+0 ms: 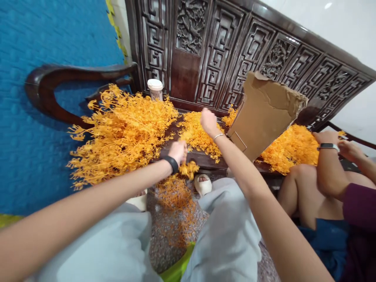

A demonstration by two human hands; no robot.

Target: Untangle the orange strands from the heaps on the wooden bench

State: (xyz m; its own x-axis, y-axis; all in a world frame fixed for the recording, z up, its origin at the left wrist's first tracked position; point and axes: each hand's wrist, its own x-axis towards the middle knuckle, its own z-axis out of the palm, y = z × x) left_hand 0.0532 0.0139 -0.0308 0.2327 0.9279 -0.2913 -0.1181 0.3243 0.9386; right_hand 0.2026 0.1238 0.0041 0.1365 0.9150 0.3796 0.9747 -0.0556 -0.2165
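- Head view: left hand (178, 152) is gripping orange sprigs (189, 169); right hand (209, 122) is hovering fisted, can't tell if holding, by orange pile (196, 135) on bench (185, 74).
- Pinching lightly is probably sparing tufts from crushing.

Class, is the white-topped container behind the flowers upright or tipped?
Upright: the container shows its white top above its body; orange flowers hide its base.

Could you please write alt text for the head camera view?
A person's left hand holds orange sprigs; the right hand, curled, is at a small orange pile on a dark carved bench. A bigger orange pile lies to the left; to the right are a cardboard piece and a co-worker's hands.
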